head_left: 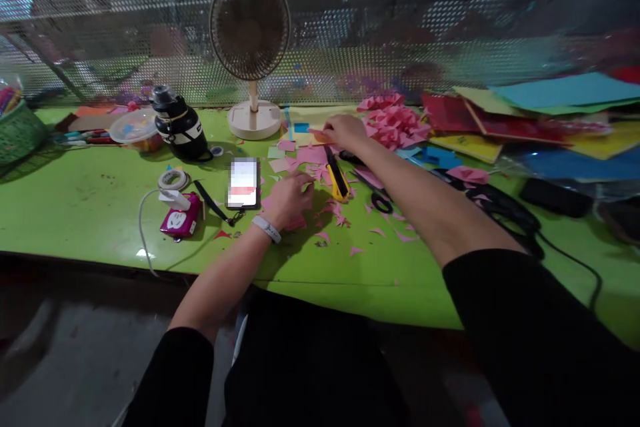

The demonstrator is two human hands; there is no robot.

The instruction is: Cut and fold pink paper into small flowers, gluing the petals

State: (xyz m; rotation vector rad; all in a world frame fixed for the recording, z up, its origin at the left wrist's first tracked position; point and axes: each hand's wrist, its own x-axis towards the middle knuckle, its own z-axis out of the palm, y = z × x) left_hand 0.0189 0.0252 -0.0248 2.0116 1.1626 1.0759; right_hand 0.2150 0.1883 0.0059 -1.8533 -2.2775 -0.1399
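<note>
My left hand (289, 199) rests on the green table (90, 193) with its fingers curled over pink paper pieces (310, 155), beside a phone (243, 183). My right hand (345, 131) reaches farther back and pinches a small pink paper strip (316, 131) near a blue paper square (301, 127). A yellow utility knife (337, 180) lies between the two hands. Black scissors (380, 200) lie under my right forearm. A pink folded paper flower (393, 121) sits just right of my right hand. Pink scraps litter the table in front of me.
A small desk fan (250, 47) stands at the back against a perforated metal screen. A black bottle (179, 125), plastic tub (136, 130), tape roll (173, 179) and pink charger (179, 220) lie to the left. Coloured paper sheets (550, 113) pile at right, with a black cable (565, 247).
</note>
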